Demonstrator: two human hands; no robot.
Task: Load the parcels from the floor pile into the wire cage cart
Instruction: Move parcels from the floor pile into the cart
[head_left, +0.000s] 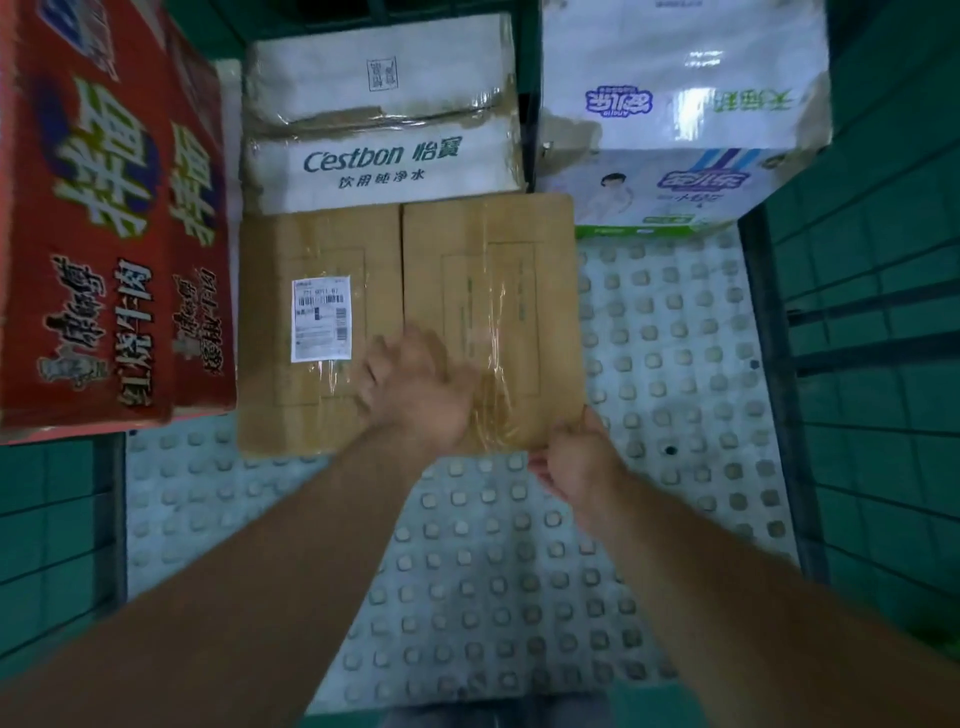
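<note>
A flat brown cardboard parcel (410, 291) with a white shipping label lies on the studded floor of the cart (675, 374). My left hand (415, 384) rests flat on the parcel's top near its front edge, blurred by motion. My right hand (576, 457) pinches the parcel's front right corner. Behind the parcel stands a white Cestbon water carton (384, 119).
A red noodle carton (104, 218) stands at the left, touching the brown parcel's side. A white and purple carton (680, 114) sits at the back right. Green wire cage walls (883, 312) close the right and left sides. Bare studded floor lies in front and to the right.
</note>
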